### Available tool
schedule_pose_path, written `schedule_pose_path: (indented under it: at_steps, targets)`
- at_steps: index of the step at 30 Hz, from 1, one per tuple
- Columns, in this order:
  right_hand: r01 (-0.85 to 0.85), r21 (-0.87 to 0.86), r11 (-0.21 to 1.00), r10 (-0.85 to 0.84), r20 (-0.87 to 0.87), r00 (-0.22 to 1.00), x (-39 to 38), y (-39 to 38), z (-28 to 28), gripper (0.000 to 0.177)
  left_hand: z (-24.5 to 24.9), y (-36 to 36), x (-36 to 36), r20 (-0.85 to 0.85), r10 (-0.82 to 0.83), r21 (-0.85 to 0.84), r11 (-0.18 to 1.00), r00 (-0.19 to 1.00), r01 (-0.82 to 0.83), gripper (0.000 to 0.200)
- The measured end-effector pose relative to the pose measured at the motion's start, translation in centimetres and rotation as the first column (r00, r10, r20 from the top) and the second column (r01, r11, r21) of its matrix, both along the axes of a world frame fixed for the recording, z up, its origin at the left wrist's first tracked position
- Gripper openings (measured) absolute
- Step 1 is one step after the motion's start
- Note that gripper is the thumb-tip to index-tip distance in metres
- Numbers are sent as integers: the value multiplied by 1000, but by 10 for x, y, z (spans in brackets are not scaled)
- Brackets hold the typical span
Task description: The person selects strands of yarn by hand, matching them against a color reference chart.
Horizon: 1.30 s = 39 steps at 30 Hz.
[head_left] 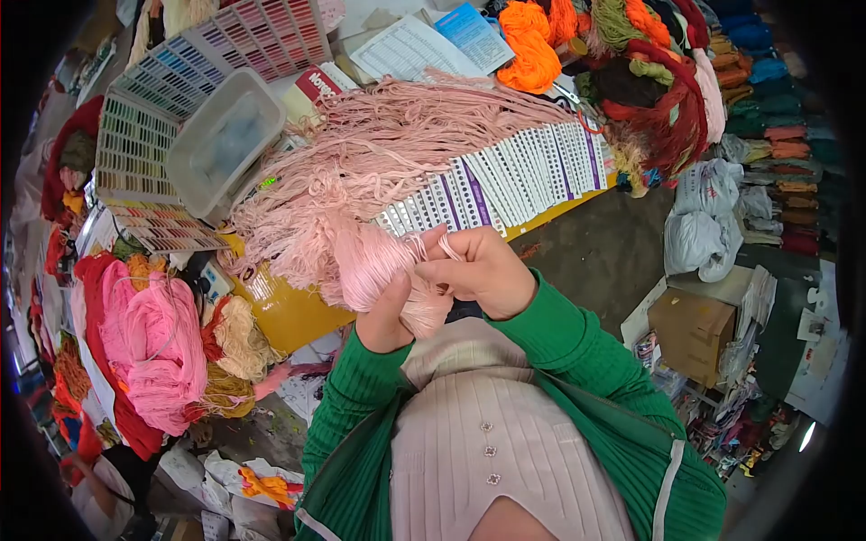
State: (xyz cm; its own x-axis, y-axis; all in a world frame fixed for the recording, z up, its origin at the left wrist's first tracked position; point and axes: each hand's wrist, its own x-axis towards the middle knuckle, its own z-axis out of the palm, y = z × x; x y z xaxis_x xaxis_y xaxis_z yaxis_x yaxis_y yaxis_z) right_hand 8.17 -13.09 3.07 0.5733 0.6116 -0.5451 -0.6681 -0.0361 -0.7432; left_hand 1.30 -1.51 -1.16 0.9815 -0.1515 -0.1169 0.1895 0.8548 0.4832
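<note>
Left hand: my left hand (386, 317) is closed round the near end of the pale pink bundle of fine threads (361, 189), thumb up, squeezing the tassel end.

Right hand: my right hand (485, 270) is curled, fingertips pinching a few strands at the top of that same end. It's just right of the left hand and pretty much touching it.

Where the thread is: the rest of it fans out far and right across the yellow table (289, 311), lying partly over a row of white labelled cards (532, 171).

Around it: there's a clear plastic tub (225, 140) and colour sample charts (149, 135) on the far left, bright orange yarn (528, 50) at the far edge, and a fat pink hank (162, 347) near left.

How I'd do it: honestly, I reckon a firm left grip is the key. Take only a thin pinch and draw it straight along the strands, not sideways. My guess is that a fat pinch would snag and drag the whole bundle into a knot.
</note>
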Motion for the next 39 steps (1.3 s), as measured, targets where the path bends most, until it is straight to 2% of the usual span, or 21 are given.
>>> schedule_pose_path:
  at_steps: [2, 4, 10, 15, 17, 22, 26, 30, 32, 34, 35, 37, 38, 39]
  targets:
    - [62, 11, 998, -62, 15, 998, -3, 3, -4, 8, 3, -2, 1, -2, 0, 45, 999, 1000, 0, 64]
    - [57, 14, 998, -57, 3, 998, -3, 0, -7, 8, 8, -1, 2, 42, -7, -77, 997, 999, 10, 59]
    - [93, 64, 994, -91, -42, 995, -3, -3, -5, 7, -1, -1, 1, -14, -28, -185, 982, 1000, 25, 61]
    - [110, 151, 982, -95, -105, 990, 0, -11, -9, 8, 1, -3, 4, -23, -8, -162, 987, 1000, 5, 61]
    - [155, 190, 969, -118, -194, 974, 2, -12, -6, 8, 1, -3, 5, -24, -12, -165, 986, 1000, 8, 61]
    - [175, 216, 961, -128, -214, 968, 4, -16, -5, 8, -1, -8, 5, -60, 2, -214, 977, 998, -15, 64]
    - [160, 273, 949, -91, -248, 964, 6, -24, -11, 9, -5, -11, 7, -39, 10, -166, 986, 999, -17, 64]
    - [164, 257, 952, -105, -228, 968, 6, -25, -12, 9, -4, -13, 8, -47, 15, -210, 977, 999, -25, 61]
    - [154, 264, 952, -114, -164, 980, 6, -26, -16, 9, -3, -13, 10, -47, 24, -210, 977, 999, -34, 59]
    - [156, 247, 956, -126, -132, 983, 5, -25, -18, 8, -2, -13, 11, -47, 82, -89, 992, 995, -86, 48]
    - [157, 230, 960, -138, -99, 986, 5, -24, -18, 8, 0, -13, 12, -48, 84, -87, 992, 995, -88, 48]
    - [137, 239, 961, -119, -87, 989, 5, -26, -22, 9, 5, -14, 14, -189, 132, -4, 991, 973, -135, 33]
    - [117, 247, 962, -102, -73, 992, 5, -26, -23, 10, 7, -15, 15, -191, 134, -3, 991, 972, -137, 33]
    - [116, 248, 962, -100, -76, 992, 6, -27, -23, 10, 8, -16, 15, -203, 202, 100, 978, 958, -185, 29]
